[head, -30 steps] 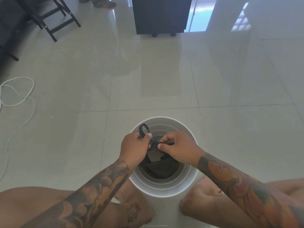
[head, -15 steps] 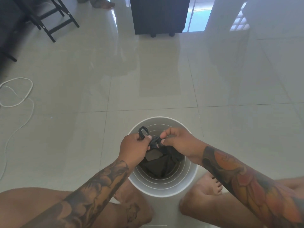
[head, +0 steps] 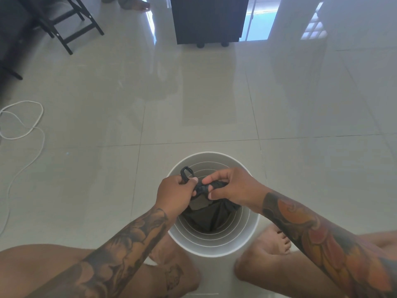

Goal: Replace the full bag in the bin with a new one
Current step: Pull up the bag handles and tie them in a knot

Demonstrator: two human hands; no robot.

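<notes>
A round white bin [head: 214, 244] stands on the tiled floor between my feet. Inside it hangs a black bag [head: 211, 216], its top gathered above the bin's mouth. My left hand [head: 175, 193] grips one bag handle, whose black loop sticks up past my fingers. My right hand [head: 233, 187] pinches the other twisted part of the bag's top, right next to the left hand. The bag's contents are hidden.
A white cable [head: 23, 130] loops on the floor at the left. Black chair legs [head: 71, 24] stand at the far left, a dark cabinet on feet [head: 209, 18] at the back. Another person's foot [head: 134, 5] shows at the top. My knees and feet flank the bin.
My right hand has shifted slightly and re-pinched the bag's top beside the left hand. The left hand kept its hold on the handle loop. The bag stays in the bin.
</notes>
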